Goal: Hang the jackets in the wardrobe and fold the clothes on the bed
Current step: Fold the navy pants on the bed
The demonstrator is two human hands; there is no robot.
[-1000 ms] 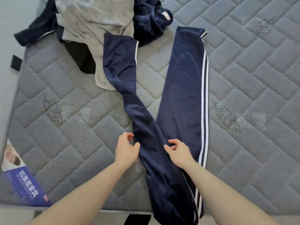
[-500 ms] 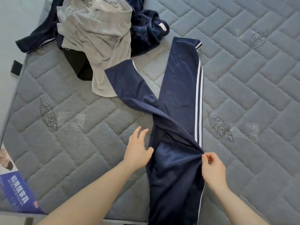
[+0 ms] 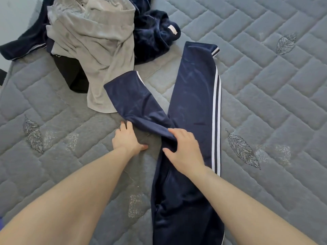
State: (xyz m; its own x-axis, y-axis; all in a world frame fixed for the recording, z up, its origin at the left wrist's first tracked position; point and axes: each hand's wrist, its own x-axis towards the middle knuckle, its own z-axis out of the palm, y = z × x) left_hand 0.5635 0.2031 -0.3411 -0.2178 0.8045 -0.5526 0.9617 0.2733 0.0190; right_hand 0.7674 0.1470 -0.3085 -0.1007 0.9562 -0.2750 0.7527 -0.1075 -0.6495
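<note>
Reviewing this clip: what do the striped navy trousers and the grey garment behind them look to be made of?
The trousers look like a smooth synthetic knit, likely polyester tricot: the navy cloth shows a soft sheen along its folds. The grey garment looks like matte cotton jersey, dull and softly creased, though the fibre cannot be told for sure.

no readable text anywhere (the fleece's white tag [image 3: 172, 30] looks blank).

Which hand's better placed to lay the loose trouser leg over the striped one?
Likely left: the left hand already touches the loose leg at its lower edge; the right hand holds the crotch fold.
</note>
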